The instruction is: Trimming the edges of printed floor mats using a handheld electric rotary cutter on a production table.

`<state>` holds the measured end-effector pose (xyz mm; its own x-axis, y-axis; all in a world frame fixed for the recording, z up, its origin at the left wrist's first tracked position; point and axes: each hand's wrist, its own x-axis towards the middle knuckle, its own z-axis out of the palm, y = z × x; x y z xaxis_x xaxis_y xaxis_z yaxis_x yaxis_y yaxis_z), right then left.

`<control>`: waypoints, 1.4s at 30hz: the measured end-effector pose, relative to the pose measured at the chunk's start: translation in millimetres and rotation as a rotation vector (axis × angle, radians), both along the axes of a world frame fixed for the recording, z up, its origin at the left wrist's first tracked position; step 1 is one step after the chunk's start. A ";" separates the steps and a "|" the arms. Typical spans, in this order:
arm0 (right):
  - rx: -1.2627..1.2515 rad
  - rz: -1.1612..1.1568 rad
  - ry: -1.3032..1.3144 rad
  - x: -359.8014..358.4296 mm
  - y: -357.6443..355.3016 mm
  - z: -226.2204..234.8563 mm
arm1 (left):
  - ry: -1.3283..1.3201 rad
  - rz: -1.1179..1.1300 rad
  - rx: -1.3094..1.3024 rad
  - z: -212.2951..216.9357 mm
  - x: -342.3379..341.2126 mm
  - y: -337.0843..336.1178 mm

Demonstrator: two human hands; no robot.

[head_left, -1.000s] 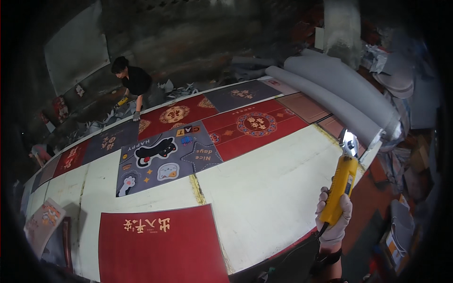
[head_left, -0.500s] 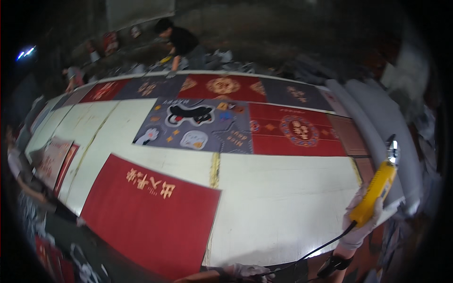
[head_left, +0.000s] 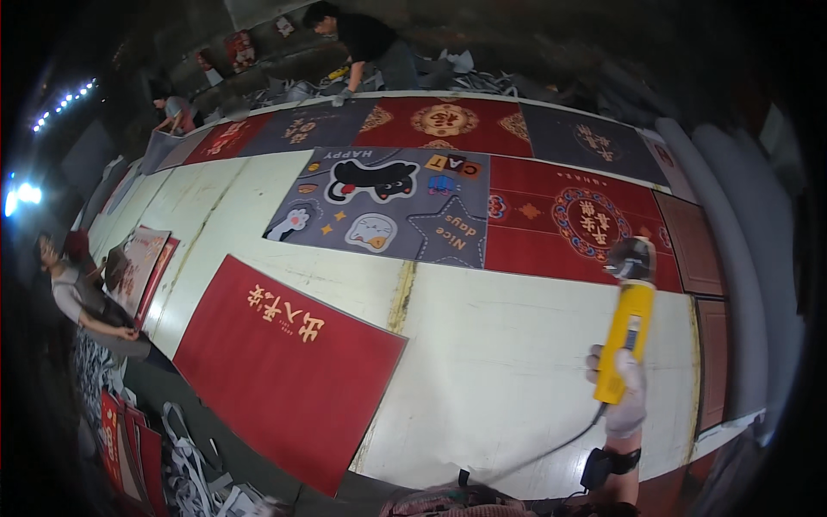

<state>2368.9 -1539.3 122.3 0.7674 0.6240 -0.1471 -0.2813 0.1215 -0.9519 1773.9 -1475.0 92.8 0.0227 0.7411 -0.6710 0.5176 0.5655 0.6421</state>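
Note:
My right hand (head_left: 627,396), in a pale glove with a dark band at the wrist, is closed around a yellow handheld electric cutter (head_left: 626,332). The cutter's metal head (head_left: 636,258) points away from me, over the edge of a red patterned mat (head_left: 560,220). From its rear end a dark cord (head_left: 551,452) runs down toward the lower edge. A blurred pale shape at the lower edge, left of centre, may be my left hand (head_left: 274,507); its fingers cannot be made out. Near that shape, a red mat (head_left: 289,370) with gold characters lies askew, overhanging the table's near edge.
The long white table (head_left: 508,370) bears a grey cat-patterned mat (head_left: 379,207) and a far row of red and grey mats. Grey rolls (head_left: 732,250) line the right end. Co-workers stand at the far side (head_left: 370,47) and left (head_left: 95,302). Grey scraps (head_left: 194,465) lie lower left.
My right hand has moved left with the cutter, from beside the grey rolls to over the table. My left hand has left its place by the cord at the bottom centre. The view has shifted.

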 end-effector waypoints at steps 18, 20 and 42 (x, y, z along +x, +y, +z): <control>-0.702 0.207 -0.086 21.7 207.5 -229.7 | 0.180 -0.170 0.956 -332.4 420.4 417.7; -0.798 0.203 -0.126 22.6 215.3 -242.6 | 0.523 -0.378 1.126 -334.8 430.8 418.2; -0.872 0.151 -0.208 18.3 258.2 -260.1 | 0.388 -0.565 1.167 -322.0 408.9 462.6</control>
